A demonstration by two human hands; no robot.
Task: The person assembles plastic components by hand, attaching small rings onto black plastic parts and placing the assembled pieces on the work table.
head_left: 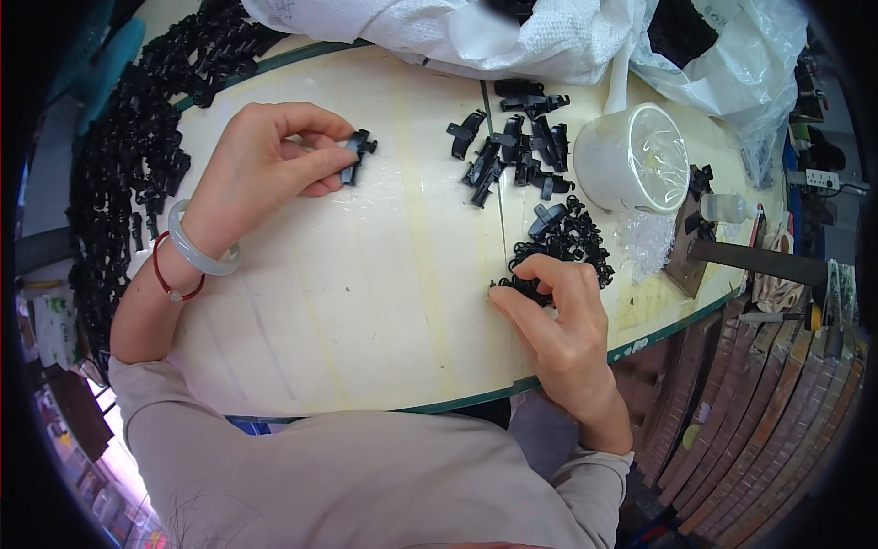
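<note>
My left hand (283, 151), at the left of the table, pinches a black plastic clip-like part (355, 157) between thumb and fingers, just above the tabletop. My right hand (572, 320) reaches over the near edge of a pile of small black ring-shaped pieces (574, 240). Its thumb and index finger stand apart, with small pieces showing in the gap; I see none gripped. Beyond that pile lies a loose group of larger black clip-like parts (517, 146). One more such part (547, 220) rests on the small pieces.
A white round tub (631, 160) with clear plastic inside stands at the right. Black parts heap (128, 183) along the left edge. White woven sacks (549, 41) lie at the back. A dark metal bar (759, 262) juts over the right edge, near a small translucent bottle (722, 208).
</note>
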